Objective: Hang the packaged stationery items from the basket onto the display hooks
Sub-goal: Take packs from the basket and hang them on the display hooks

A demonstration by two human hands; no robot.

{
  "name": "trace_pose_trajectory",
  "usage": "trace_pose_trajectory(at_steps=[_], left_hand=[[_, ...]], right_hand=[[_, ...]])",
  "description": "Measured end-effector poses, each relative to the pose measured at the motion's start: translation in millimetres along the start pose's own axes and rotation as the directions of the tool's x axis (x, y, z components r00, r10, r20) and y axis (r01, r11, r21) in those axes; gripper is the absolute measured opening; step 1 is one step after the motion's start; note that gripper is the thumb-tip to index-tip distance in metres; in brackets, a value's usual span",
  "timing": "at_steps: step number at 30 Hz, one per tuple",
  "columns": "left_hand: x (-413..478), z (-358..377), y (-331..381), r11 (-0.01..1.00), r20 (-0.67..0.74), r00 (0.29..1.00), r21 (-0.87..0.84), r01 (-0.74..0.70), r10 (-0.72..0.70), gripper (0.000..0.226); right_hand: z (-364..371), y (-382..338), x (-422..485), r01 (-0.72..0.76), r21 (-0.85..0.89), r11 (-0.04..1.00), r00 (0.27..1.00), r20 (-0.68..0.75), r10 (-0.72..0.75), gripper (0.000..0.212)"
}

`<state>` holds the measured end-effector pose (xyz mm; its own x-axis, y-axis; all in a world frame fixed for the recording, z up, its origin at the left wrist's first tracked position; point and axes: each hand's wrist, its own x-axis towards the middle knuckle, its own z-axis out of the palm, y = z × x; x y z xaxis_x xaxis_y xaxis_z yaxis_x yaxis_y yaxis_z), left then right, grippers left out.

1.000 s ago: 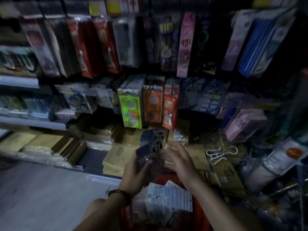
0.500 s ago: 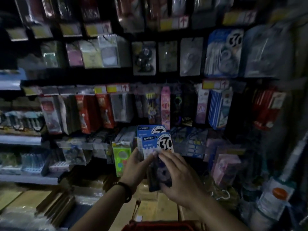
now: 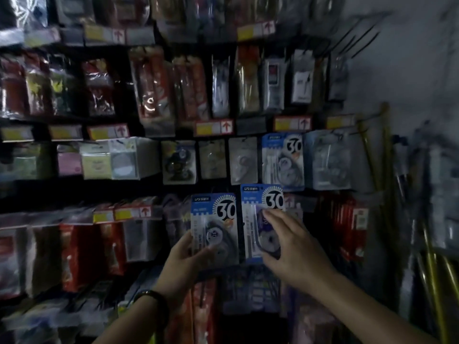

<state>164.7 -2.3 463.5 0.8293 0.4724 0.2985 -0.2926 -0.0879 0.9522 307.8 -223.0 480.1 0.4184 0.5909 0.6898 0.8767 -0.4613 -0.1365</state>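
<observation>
At centre frame, the left hand [image 3: 188, 259] pinches one blue pack [image 3: 213, 219] by its lower edge. The right hand [image 3: 290, 247] grips a second pack [image 3: 252, 219], raised toward the hung pack [image 3: 283, 162] above (same "30" card), probably to hang it there.

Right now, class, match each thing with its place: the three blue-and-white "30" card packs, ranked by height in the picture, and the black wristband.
Things:
1. lowest blue-and-white "30" card pack
2. middle blue-and-white "30" card pack
3. topmost blue-and-white "30" card pack
4. black wristband

Places:
A. round the left wrist
B. in the grip of the right hand
C. hanging in the display row, untouched
D. in the grip of the left hand

Pairs: 1-D, 2-B, 3-C, 4-A
</observation>
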Motion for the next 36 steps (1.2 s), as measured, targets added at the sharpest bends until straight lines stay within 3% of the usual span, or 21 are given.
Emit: trace_pose_trajectory(at_steps=[7,17,22,31,36], left_hand=[[53,30,43,0.985,-0.015,0.991,0.109,-0.134,0.136,0.025],[93,62,63,0.972,0.046,0.985,0.163,-0.172,0.167,0.024],[102,65,62,0.961,0.044,0.981,0.197,-0.194,0.189,0.023],[103,66,64,0.967,0.07,0.984,0.187,-0.172,0.162,0.025],[103,68,65,0.97,0.057,0.987,0.182,-0.159,0.151,0.023]], right_hand=[[-41,51,68,-0.032,-0.151,0.988,0.995,-0.098,0.017,0.085],[-47,83,124,-0.03,-0.328,0.944,0.99,-0.138,-0.016,0.082],[-45,89,134,-0.066,-0.265,0.962,0.987,-0.16,0.024,0.085],[-51,95,147,-0.107,-0.264,0.959,0.994,-0.027,0.103,0.086],[-42,92,151,-0.095,-0.3,0.949,0.995,-0.057,0.082,0.071]])
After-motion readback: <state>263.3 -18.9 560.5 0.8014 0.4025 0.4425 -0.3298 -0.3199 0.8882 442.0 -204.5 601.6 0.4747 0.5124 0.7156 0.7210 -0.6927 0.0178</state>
